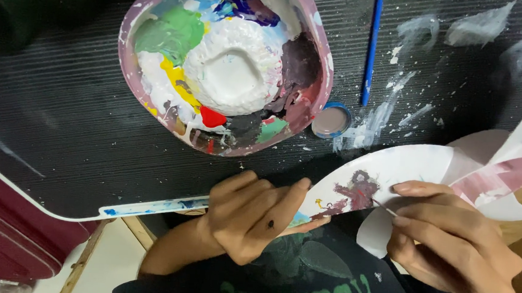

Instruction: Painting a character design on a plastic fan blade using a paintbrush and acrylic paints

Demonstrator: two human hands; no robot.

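My left hand, low and centre in the frame, pinches the lower left edge of a curved white cut-out, thumb on top and fingers curled beneath it. My right hand, at the lower right, is closed around a thin brush; I see only its pale tip, which touches the cut-out just beside a maroon painted patch. The cut-out stretches from the centre toward the right edge, where more white and mauve curved pieces overlap it. In the upper middle a round palette bowl sits on the black ribbed surface, smeared with green, yellow, red, blue and dark purple around a thick white mound. Just beside its lower right rim lies a small blue-rimmed cap. A blue brush handle lies upright at the top, right of the bowl, near white paint smears.
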